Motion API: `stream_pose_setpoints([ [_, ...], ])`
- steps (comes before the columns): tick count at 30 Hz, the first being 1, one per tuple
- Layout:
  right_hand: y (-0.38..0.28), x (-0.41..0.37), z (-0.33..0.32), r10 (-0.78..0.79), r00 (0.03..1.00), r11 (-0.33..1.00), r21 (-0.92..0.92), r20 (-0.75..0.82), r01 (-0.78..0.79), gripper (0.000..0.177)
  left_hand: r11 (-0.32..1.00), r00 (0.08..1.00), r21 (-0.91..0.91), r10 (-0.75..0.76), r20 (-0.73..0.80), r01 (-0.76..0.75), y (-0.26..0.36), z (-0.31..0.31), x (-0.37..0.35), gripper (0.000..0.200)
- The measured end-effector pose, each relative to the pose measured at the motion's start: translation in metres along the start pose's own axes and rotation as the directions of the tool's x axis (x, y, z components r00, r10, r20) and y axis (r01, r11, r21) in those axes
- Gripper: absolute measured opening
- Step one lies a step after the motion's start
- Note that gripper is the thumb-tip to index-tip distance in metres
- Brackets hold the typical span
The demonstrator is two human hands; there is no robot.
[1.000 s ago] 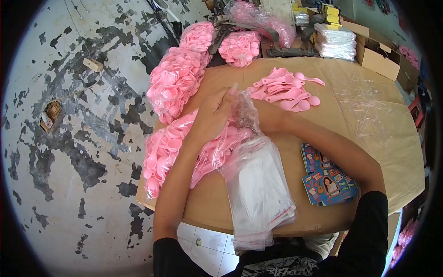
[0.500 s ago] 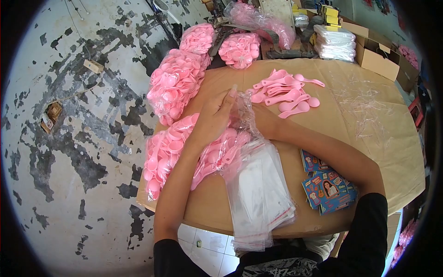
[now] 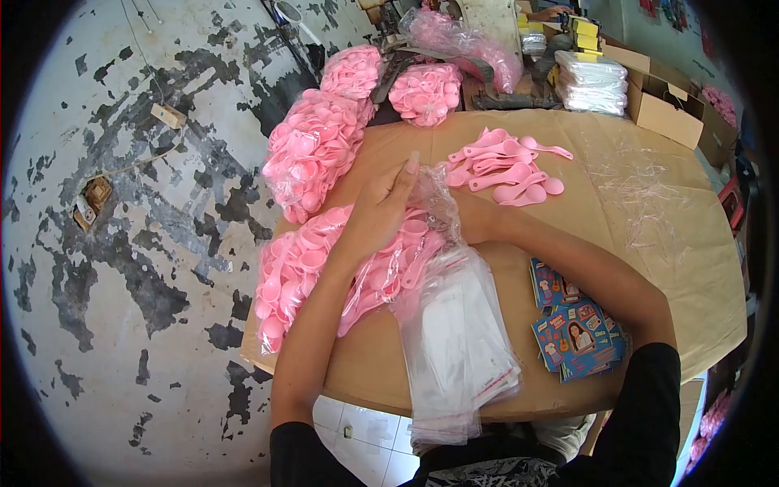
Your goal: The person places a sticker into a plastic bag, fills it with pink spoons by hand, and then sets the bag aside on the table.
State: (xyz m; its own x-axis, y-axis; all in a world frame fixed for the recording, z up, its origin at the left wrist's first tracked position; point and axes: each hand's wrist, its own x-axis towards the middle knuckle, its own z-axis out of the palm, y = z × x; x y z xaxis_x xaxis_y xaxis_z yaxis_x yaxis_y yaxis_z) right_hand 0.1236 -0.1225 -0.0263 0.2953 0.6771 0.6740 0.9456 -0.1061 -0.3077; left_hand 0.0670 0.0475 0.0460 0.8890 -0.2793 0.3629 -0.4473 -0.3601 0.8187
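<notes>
A clear plastic bag of pink spoons (image 3: pixel 312 256) lies at the table's left front, its gathered mouth pulled up between my hands. My left hand (image 3: pixel 383 203) is closed on that bunched plastic, thumb pointing up. On the other side of the bag's mouth, my right hand (image 3: pixel 477 217) rests against the plastic, its fingers hidden behind it. Flat clear plastic sleeves (image 3: pixel 458 333) lie in a stack just below the hands. Beyond the right hand is a small pile of loose pink spoons (image 3: pixel 511 166). Blue printed cards (image 3: pixel 580 337) sit under my right forearm.
More filled spoon bags (image 3: pixel 312 150) stand along the table's back left. Thin clear strips (image 3: pixel 641 195) are scattered at the right. Behind the table are a packet stack (image 3: pixel 591 81) and an open cardboard box (image 3: pixel 665 109). A person's hand (image 3: pixel 552 12) shows at the back.
Both hands stay at the bag's mouth with little movement. The view has shifted slightly. Another person's hand has come into sight at the back.
</notes>
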Motion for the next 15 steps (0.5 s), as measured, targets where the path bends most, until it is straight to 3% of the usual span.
stream_pose_setpoints([
  [2,0.011,-0.004,0.007,-0.003,0.999,1.0,-0.007,0.052,0.003,0.039,0.998,0.999,0.02,0.053,-0.003,-0.053,0.007,0.003,-0.002,0.05],
  [5,0.017,-0.008,0.008,-0.002,0.995,1.0,-0.011,0.099,0.003,0.039,0.986,1.0,-0.165,0.013,0.007,-0.011,0.011,0.009,-0.003,0.051],
  [8,0.018,-0.01,0.008,0.004,0.996,1.0,-0.011,0.093,-0.003,0.037,0.998,0.998,0.029,0.054,-0.011,-0.054,0.013,0.008,-0.004,0.053],
  [12,0.026,-0.013,0.015,0.044,0.997,0.998,-0.044,0.068,-0.041,0.035,0.995,0.999,0.092,0.039,0.025,-0.041,0.015,0.006,-0.004,0.055],
  [15,0.028,-0.01,0.008,0.153,0.979,0.987,-0.077,0.136,-0.144,0.031,0.991,0.999,0.124,0.052,0.011,-0.053,0.006,0.004,-0.001,0.056],
])
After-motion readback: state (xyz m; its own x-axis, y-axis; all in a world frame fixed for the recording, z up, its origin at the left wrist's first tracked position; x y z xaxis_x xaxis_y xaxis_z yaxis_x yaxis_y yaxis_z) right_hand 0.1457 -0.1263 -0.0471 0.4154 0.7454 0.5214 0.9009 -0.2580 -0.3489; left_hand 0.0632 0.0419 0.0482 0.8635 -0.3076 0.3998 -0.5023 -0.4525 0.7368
